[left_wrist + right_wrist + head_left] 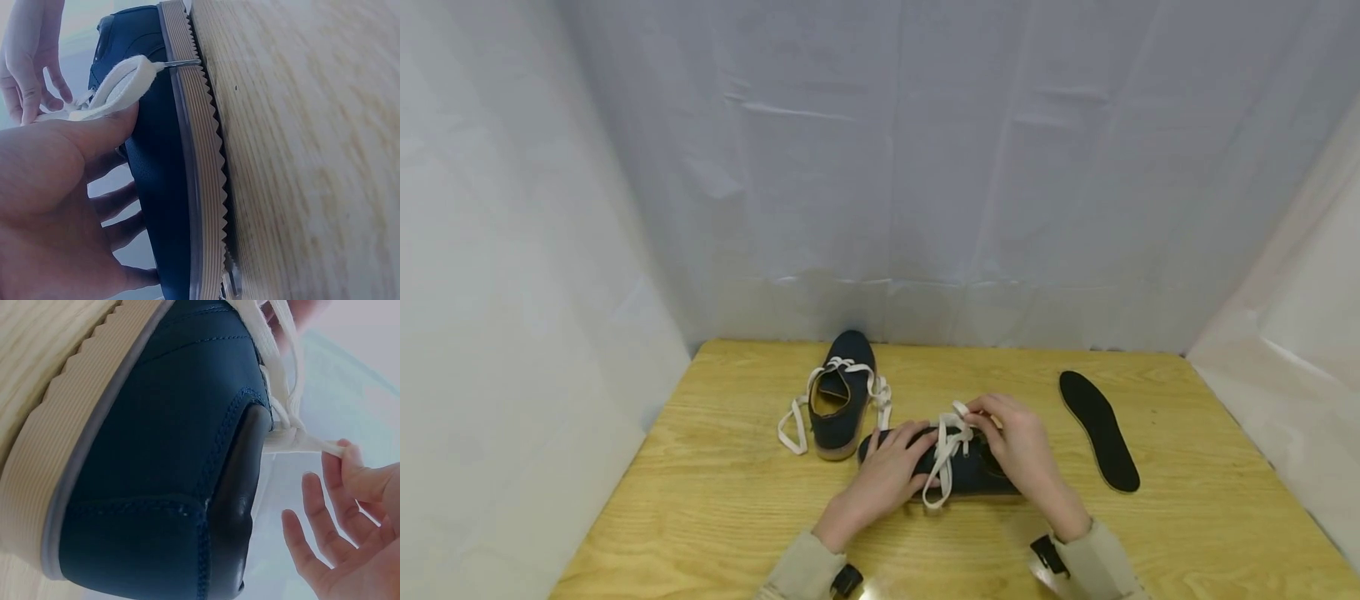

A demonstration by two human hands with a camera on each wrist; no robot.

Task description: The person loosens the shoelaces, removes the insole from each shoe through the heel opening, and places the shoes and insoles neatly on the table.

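Note:
A dark blue sneaker [977,477] lies sideways across the table, its toe to the left and its pale ridged sole [199,156] on the wood. Over its front part my left hand [883,477] holds it, thumb on the near side and fingers across the upper. My right hand [1021,442] pinches the white shoelace [315,442] between thumb and index finger, pulling it taut above the shoe's opening. Its other fingers are spread loosely. A loop of the lace [938,492] hangs over the near side, beside my left thumb.
Behind and left stands the matching sneaker [850,421], toe pointing away, with loose laces [793,425] on both sides. A black insole [1099,429] lies to the right on the wooden table [715,517]. Pale sheeting [880,167] encloses the back and sides.

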